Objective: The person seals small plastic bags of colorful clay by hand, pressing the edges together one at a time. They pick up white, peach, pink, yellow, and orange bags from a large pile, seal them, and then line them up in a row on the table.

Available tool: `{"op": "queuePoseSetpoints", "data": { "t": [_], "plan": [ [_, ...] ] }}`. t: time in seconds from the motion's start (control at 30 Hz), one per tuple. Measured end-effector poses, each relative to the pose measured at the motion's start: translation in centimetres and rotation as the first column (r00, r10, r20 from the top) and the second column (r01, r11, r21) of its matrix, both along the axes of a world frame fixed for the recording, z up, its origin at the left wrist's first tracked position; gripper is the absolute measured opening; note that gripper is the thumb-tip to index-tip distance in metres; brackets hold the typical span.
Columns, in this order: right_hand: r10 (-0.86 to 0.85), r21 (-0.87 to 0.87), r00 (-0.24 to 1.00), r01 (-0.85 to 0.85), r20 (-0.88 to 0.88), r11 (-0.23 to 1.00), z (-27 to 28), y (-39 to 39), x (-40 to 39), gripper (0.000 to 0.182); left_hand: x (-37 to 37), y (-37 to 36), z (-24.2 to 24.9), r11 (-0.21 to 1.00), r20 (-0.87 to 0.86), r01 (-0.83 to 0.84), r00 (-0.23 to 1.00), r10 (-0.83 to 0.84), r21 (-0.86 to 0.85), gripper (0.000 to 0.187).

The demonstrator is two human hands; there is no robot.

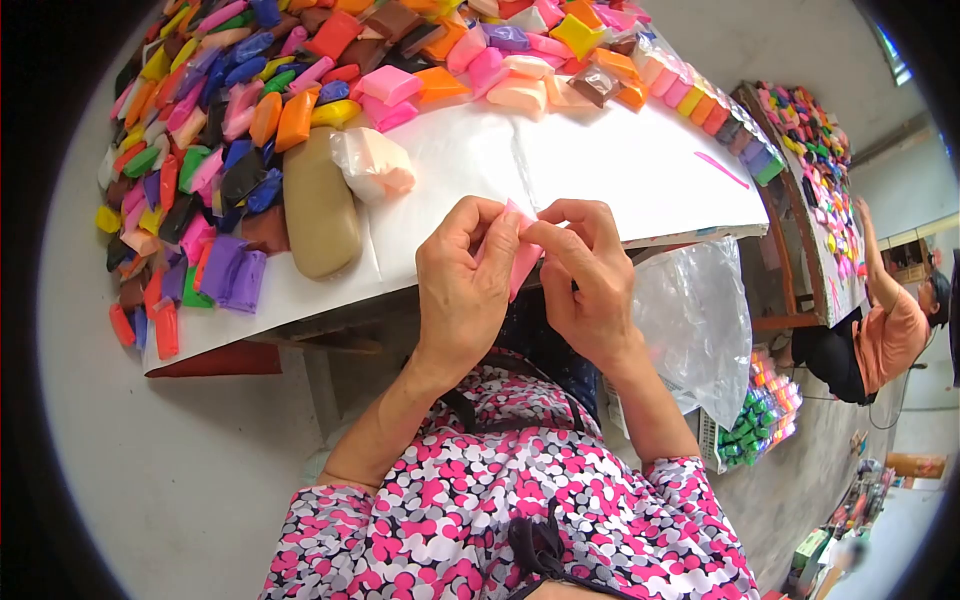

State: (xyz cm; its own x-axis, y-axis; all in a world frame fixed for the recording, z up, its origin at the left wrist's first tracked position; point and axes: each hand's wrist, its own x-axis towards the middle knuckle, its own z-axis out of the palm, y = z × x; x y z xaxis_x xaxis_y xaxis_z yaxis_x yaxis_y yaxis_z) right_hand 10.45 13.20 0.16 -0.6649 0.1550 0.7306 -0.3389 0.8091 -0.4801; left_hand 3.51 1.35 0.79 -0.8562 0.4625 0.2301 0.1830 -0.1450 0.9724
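A pink piece of what looks like soft clay (524,265) is pinched between both my hands, just over the table's front edge. My left hand (462,285) grips its left side with thumb and curled fingers. On the other side, my right hand (592,285) has thumb and forefinger closed at its upper right; the fingers partly cover the piece. Close beyond my left hand lie a peach block in a clear wrapper (372,163) and a smooth tan rounded case (322,215). A thin pink strip (722,170) rests on the white table covering (620,170) to the right.
Many small coloured packets (250,110) are heaped along the table's far and left sides. A row of coloured blocks (712,115) lines the right edge. A clear plastic bag (700,320) hangs by a crate of packets (755,420). Another person (890,335) works at a second table.
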Motion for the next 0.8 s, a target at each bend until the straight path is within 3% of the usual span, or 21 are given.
{"op": "queuePoseSetpoints", "data": {
  "t": [0.2, 0.3, 0.33, 0.4, 0.53, 0.8],
  "plan": [
    [-0.015, 0.025, 1.000, 0.015, -0.011, 1.000, -0.8, 1.4, 0.4, 0.019, 0.0, -0.1, 0.3, 1.000, 0.031, 0.001, 1.000, -0.001, 0.003, 0.020],
    [-0.065, -0.237, 0.997, 0.054, -0.040, 0.970, -0.4, 0.9, 0.3, 0.014, 0.1, 0.2, -0.1, 0.999, 0.026, -0.012, 1.000, 0.011, 0.037, 0.020],
    [-0.090, -0.340, 0.995, 0.098, 0.038, 0.935, 0.1, 0.5, 0.6, 0.009, 0.1, 0.2, -0.1, 0.999, 0.026, -0.009, 1.000, 0.008, 0.036, 0.020],
    [-0.085, -0.332, 0.991, 0.115, 0.104, 0.936, 1.1, 0.2, 0.4, 0.006, 0.1, 0.2, 0.0, 0.999, 0.025, -0.002, 1.000, 0.001, 0.035, 0.020],
    [-0.044, -0.283, 0.975, 0.106, 0.216, 0.953, 1.6, 0.2, -0.5, 0.011, 0.1, 0.1, -0.1, 0.999, 0.026, 0.014, 1.000, -0.015, 0.051, 0.020],
    [0.166, -0.579, 0.938, 0.044, 0.304, 0.814, 1.3, 1.4, -1.2, 0.022, 0.2, -0.2, 0.0, 0.997, 0.092, 0.050, 0.994, -0.056, 0.063, 0.020]
  ]
}}
